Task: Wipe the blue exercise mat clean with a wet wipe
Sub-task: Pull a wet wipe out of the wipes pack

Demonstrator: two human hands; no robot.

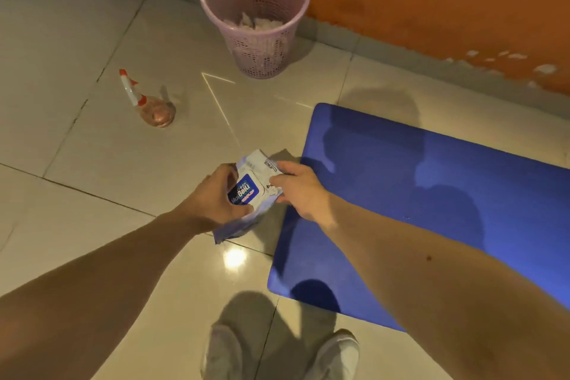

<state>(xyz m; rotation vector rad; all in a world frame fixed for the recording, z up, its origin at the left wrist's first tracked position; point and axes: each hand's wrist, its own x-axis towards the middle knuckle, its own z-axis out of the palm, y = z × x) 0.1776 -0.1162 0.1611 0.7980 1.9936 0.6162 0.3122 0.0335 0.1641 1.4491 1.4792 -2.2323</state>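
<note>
Left hand [216, 199] grips wet-wipe pack [245, 191] beside blue exercise mat [431, 194]; right hand [297, 188] pinches its top flap, possibly a wipe.

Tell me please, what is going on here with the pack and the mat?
A person stands on a tiled floor and holds a pack of wipes in the left hand. The right hand pinches the pack at its opening; whether a wipe is out yet cannot be told. The mat lies flat at the right, untouched. A basket with white scraps inside and a bottle stand farther off.
</note>
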